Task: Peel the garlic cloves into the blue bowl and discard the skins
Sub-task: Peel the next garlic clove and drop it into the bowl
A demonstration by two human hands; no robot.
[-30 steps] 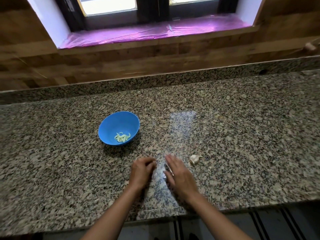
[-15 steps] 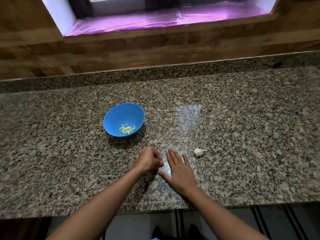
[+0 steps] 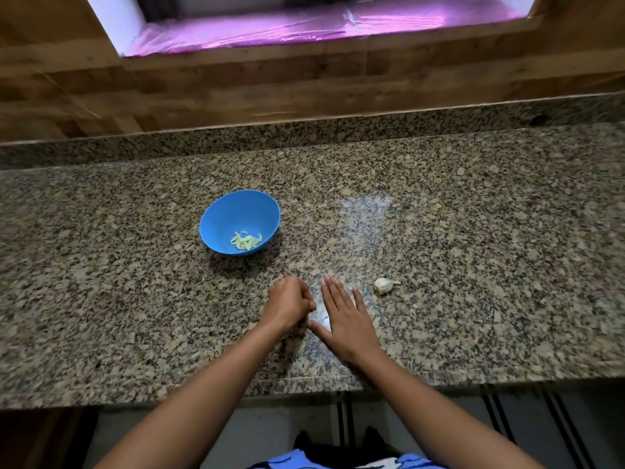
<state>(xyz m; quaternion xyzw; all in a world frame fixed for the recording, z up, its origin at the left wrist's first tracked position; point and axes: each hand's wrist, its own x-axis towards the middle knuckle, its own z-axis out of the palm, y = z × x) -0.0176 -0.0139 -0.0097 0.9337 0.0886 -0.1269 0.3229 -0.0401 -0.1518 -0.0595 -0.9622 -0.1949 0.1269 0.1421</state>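
Flattened since a second ago: our right hand [image 3: 348, 319]. Our left hand [image 3: 287, 304]: clenched, contents hidden. One round blue bowl [image 3: 220, 225], far left, holding peeled cloves [image 3: 246, 241], uncountable. One white unpeeled garlic piece [image 3: 384, 286], right.

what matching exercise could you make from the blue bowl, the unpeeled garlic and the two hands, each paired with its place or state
Things:
1. blue bowl
2. unpeeled garlic
3. left hand
4. right hand

Places or states:
a. flat on the countertop, fingers straight
b. holds peeled cloves
c. fingers curled into a fist
d. lies on the countertop, to the right of both hands

Pairs: 1-b, 2-d, 3-c, 4-a
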